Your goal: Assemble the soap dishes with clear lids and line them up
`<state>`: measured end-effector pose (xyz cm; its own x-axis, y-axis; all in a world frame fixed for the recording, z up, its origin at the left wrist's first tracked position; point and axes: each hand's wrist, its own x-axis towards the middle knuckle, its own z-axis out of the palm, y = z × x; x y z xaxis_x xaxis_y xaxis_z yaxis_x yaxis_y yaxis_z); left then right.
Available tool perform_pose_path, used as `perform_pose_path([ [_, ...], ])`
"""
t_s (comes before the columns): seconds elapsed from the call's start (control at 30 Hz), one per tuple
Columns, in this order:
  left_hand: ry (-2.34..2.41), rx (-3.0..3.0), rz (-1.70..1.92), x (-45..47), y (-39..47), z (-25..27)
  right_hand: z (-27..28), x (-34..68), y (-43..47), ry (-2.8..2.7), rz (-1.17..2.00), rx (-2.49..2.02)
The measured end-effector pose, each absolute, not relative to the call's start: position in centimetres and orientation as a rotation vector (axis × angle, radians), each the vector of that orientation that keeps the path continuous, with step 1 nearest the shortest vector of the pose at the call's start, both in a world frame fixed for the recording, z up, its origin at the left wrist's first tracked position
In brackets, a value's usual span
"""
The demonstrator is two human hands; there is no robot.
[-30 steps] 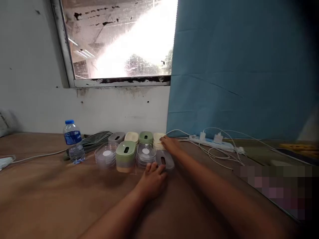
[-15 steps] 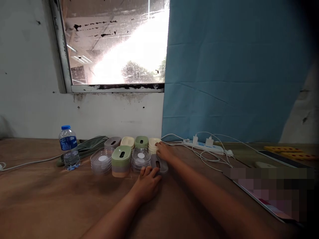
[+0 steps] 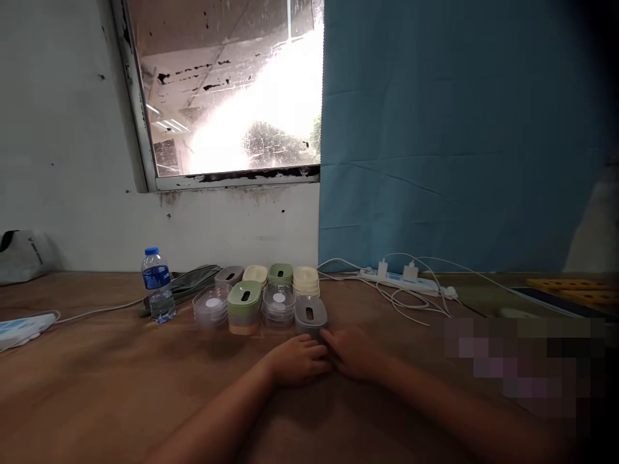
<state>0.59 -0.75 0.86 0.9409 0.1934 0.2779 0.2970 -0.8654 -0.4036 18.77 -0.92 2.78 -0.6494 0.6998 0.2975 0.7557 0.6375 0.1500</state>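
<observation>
My left hand rests on the tabletop just in front of a grey oval-slotted lid piece. Its fingers point right, apparently holding nothing. From the right, my right hand reaches in with extended fingers, their tips at the grey piece's front right corner; contact is hard to tell. Left of the grey piece stand clear plastic containers in a stack, a green-lidded stack and more clear containers. Behind them are a cream stack, a green piece, another cream one and a greyish one.
A water bottle and a dark green pouch stand left of the containers. A power strip with white cables lies at the back right. Another strip is at the left edge. A pixelated area covers the right side.
My right hand has come back from the cream stack to the front, beside my left hand. The grey piece now sits fully in view. The view has turned slightly left.
</observation>
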Motion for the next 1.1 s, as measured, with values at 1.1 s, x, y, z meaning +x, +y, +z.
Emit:
perform_pose_path([
  [1.1, -0.994, -2.350, -0.756, -1.4, -1.1, 1.5, -0.9, 22.8, -0.6, -1.920, 0.307, -1.606],
])
